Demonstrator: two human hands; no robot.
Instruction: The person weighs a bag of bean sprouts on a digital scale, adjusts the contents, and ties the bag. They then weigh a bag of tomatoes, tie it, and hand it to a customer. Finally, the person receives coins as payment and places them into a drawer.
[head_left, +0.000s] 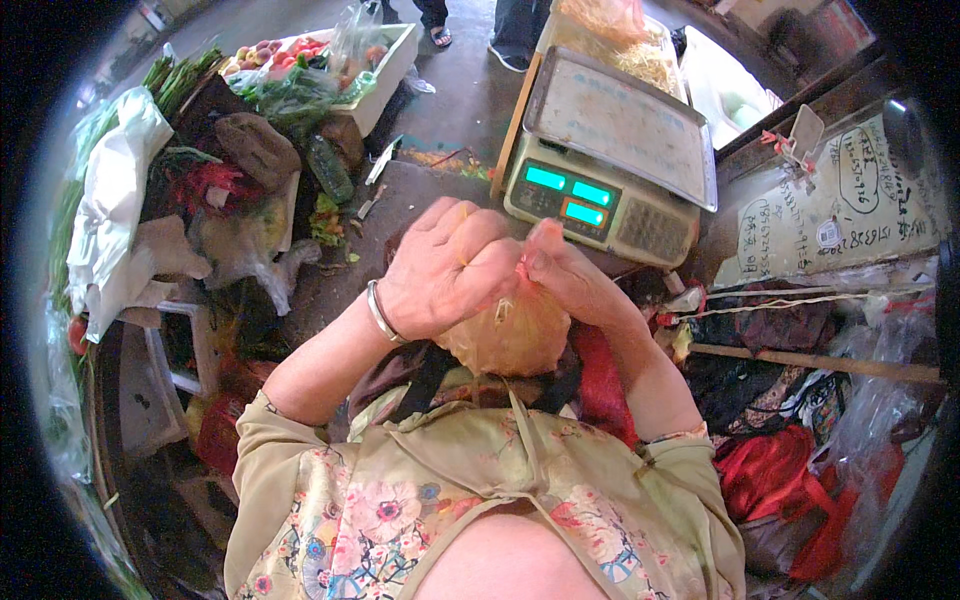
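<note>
A full, yellowish plastic bag (517, 337) hangs below my hands, close to my chest; its contents are hard to make out. My left hand (454, 262), with a metal bangle at the wrist, is curled into a fist at the upper left of the bag, with a thin yellow strand across its fingers. My right hand (566, 274) pinches the gathered, reddish neck of the bag between thumb and fingers. Both hands nearly touch at the neck. Just beyond my right hand stands a digital scale (600, 202) with lit displays and a metal weighing tray (622, 124).
A foam box (390, 75) of produce stands at the upper left, near a cucumber (330, 169). White plastic bags (120, 202) lie over greens on the left. A board with handwriting (840, 195), a wooden stick (817, 361) and red cloth (772, 469) are on the right. People's feet show beyond.
</note>
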